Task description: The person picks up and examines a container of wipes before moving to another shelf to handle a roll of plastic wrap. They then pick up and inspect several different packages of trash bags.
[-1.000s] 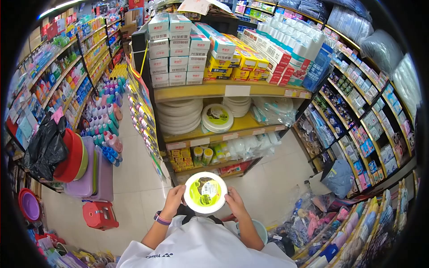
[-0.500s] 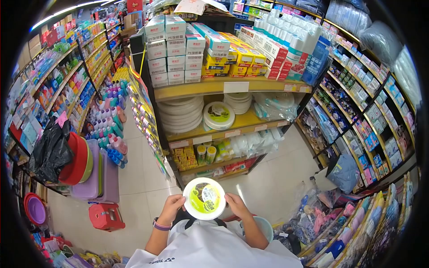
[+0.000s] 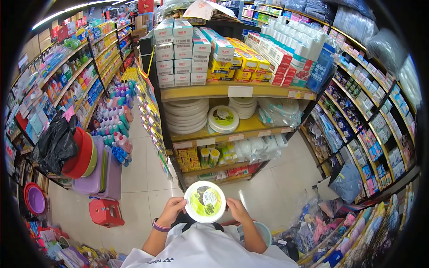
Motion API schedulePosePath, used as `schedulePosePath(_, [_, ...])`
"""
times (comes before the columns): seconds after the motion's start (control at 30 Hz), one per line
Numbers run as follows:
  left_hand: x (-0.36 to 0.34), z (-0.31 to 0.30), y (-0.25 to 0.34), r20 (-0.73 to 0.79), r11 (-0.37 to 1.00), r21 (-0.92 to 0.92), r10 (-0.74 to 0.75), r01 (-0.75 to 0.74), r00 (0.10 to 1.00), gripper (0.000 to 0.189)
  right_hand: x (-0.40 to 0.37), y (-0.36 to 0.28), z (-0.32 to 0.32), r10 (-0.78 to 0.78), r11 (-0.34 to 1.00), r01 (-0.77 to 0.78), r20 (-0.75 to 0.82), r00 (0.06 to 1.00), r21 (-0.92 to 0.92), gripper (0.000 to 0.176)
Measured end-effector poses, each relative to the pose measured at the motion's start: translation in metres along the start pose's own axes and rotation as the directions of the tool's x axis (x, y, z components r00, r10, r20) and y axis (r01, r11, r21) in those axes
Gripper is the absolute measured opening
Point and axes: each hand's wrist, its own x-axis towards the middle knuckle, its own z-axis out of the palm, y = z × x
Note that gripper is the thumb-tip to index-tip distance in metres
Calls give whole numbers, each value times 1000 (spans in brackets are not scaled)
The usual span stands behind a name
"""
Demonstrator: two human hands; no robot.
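A round white pack of disposable plates point(image 3: 217, 197) with a lime-green and black label is held in front of my chest, its label facing up toward me. My left hand point(image 3: 171, 211) pinches its left rim. At the opposite rim, my right hand point(image 3: 237, 211) has its fingers closed on the edge. A similar labelled pack of plates point(image 3: 223, 119) lies on the middle shelf ahead, between taller stacks of white plates point(image 3: 187, 117) and a smaller white stack point(image 3: 244, 107).
Boxes of wrap point(image 3: 182, 58) fill the shelf unit's top. On the left floor stand a red stool point(image 3: 105, 211), purple tubs point(image 3: 111, 174) and rows of bottles point(image 3: 117, 120). Bagged goods point(image 3: 317, 219) lie at right, near a pale bucket point(image 3: 263, 232) beside me.
The shelves have shifted slightly right in view as my head turns a little. Both hands keep hold of the pack of plates, which sits slightly lower in the picture.
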Motion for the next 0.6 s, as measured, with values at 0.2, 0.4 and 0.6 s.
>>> schedulePosePath(0.2, [6,6,-11,21,1000,9,23,-24,1000,28,-7,-2,-8,-13,999,11,-41,999,-45,28])
schedulePosePath(0.4, [13,19,-11,42,991,-122,68,-63,997,32,-11,-10,-14,15,989,-21,-43,999,-149,29])
schedulePosePath(0.6, [15,40,-2,71,998,-30,48,-46,996,31,-15,-13,-19,11,993,-24,-119,993,-113,30])
